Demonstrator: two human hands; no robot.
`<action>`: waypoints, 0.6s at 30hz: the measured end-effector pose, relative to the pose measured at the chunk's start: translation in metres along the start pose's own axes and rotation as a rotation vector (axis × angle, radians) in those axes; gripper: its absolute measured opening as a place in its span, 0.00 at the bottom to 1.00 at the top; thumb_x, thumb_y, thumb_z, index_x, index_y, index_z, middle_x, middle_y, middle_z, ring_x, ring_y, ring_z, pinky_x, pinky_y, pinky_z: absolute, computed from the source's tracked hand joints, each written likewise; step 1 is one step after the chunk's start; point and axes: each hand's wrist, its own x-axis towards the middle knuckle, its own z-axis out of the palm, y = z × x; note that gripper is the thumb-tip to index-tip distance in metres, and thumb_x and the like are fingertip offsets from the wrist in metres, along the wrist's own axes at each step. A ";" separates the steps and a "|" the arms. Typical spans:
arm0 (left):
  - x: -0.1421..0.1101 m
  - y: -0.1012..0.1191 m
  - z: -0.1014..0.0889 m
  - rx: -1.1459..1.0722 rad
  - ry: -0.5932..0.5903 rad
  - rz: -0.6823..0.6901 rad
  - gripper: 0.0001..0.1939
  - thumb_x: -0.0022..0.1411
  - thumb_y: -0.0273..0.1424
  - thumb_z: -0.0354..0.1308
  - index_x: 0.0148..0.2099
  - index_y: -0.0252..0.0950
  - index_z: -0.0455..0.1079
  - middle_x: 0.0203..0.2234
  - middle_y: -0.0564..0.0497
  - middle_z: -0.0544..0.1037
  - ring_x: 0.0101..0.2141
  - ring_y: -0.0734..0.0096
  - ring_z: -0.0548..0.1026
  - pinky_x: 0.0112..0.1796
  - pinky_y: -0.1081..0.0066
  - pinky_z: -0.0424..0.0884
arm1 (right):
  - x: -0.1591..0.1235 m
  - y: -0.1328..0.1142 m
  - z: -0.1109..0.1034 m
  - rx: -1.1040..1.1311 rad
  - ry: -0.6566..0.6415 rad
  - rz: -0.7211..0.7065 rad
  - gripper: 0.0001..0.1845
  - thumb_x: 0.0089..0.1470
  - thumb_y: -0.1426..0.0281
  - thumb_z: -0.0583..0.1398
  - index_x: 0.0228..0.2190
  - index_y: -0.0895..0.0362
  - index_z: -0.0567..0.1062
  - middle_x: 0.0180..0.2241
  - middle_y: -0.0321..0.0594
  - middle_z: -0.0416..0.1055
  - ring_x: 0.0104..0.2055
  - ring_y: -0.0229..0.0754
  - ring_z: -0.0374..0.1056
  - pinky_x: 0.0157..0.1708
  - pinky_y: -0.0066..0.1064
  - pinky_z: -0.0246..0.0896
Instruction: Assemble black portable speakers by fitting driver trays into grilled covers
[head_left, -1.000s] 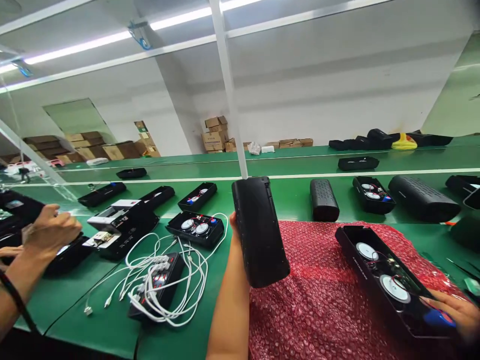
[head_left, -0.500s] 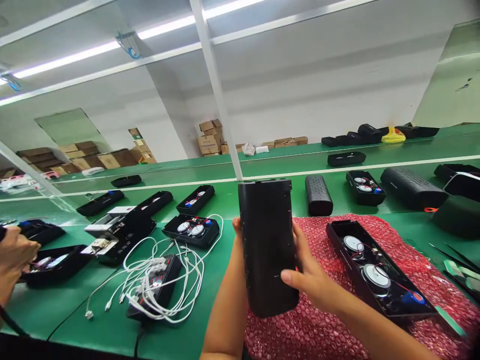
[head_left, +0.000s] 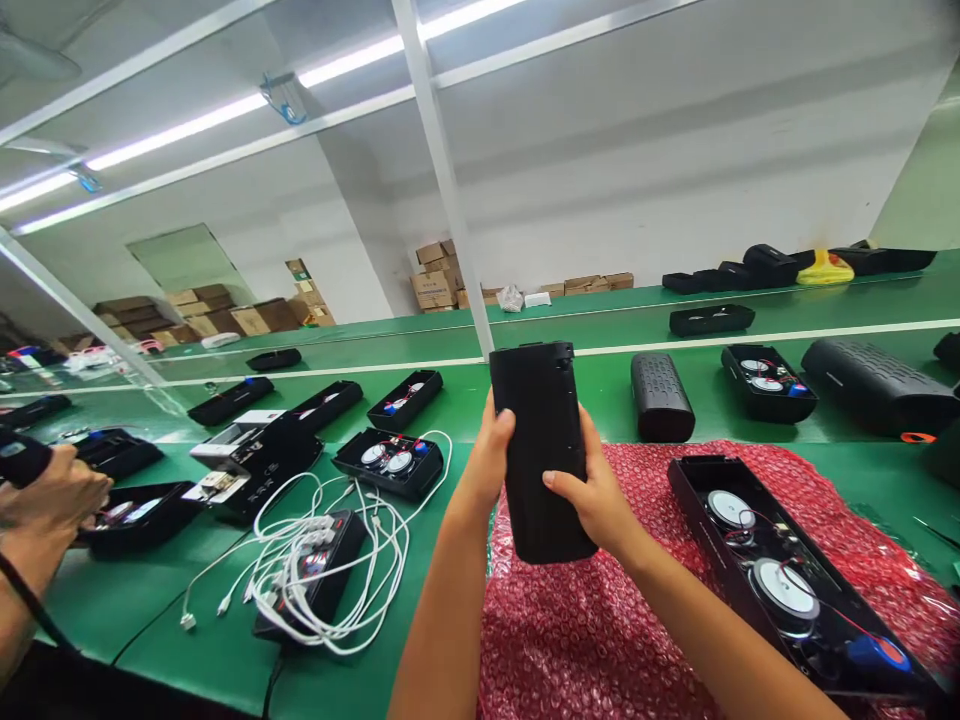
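Both of my hands hold a plain black speaker housing (head_left: 541, 450) upright above the red bubble wrap (head_left: 600, 640). My left hand (head_left: 491, 450) grips its left edge, thumb on the near face. From the right side my right hand (head_left: 596, 490) wraps round it, its thumb lying flat on the face. The fingers behind the housing are hidden. To the right, on the wrap, lies an opened speaker half (head_left: 795, 570) with two round white-backed drivers, thin red wires and a blue part at its lower end.
Left of my arms, a tangle of white charging cables (head_left: 345, 590) covers a black power strip (head_left: 322, 580). Several opened speaker halves (head_left: 390, 462) and closed speakers (head_left: 661, 397) stand along the green bench. At far left a co-worker's hand (head_left: 64, 495) holds a dark tool over another half.
The housing has risen slightly and tilted, looking smaller. My left thumb has come round onto its near face. The view has shifted a little, and the co-worker's hand shows more.
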 end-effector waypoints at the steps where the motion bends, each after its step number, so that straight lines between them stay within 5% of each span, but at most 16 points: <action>1: -0.002 0.000 0.003 0.021 -0.013 0.022 0.33 0.57 0.46 0.62 0.61 0.41 0.59 0.56 0.46 0.68 0.57 0.55 0.65 0.57 0.59 0.61 | 0.001 0.001 -0.003 -0.015 -0.002 -0.010 0.53 0.40 0.66 0.64 0.64 0.49 0.46 0.64 0.40 0.53 0.64 0.50 0.54 0.65 0.50 0.47; 6: -0.012 0.007 0.015 0.086 -0.008 -0.034 0.52 0.41 0.35 0.73 0.64 0.41 0.50 0.57 0.44 0.67 0.56 0.51 0.66 0.55 0.58 0.64 | 0.000 -0.008 -0.010 0.031 -0.087 0.038 0.54 0.42 0.65 0.65 0.64 0.49 0.43 0.63 0.42 0.54 0.63 0.50 0.56 0.63 0.49 0.52; 12: -0.016 0.009 0.024 -0.024 0.104 -0.052 0.39 0.41 0.28 0.68 0.57 0.41 0.60 0.47 0.48 0.74 0.47 0.54 0.73 0.49 0.59 0.70 | -0.006 -0.019 -0.005 0.032 -0.092 0.066 0.53 0.43 0.65 0.65 0.64 0.51 0.43 0.64 0.45 0.52 0.63 0.52 0.56 0.63 0.50 0.52; 18: -0.017 0.010 0.026 -0.068 0.072 -0.042 0.34 0.42 0.26 0.66 0.54 0.41 0.63 0.45 0.49 0.75 0.45 0.56 0.74 0.48 0.59 0.71 | -0.007 -0.020 -0.002 -0.021 -0.069 -0.017 0.50 0.43 0.66 0.64 0.63 0.52 0.46 0.65 0.44 0.49 0.65 0.52 0.52 0.66 0.50 0.47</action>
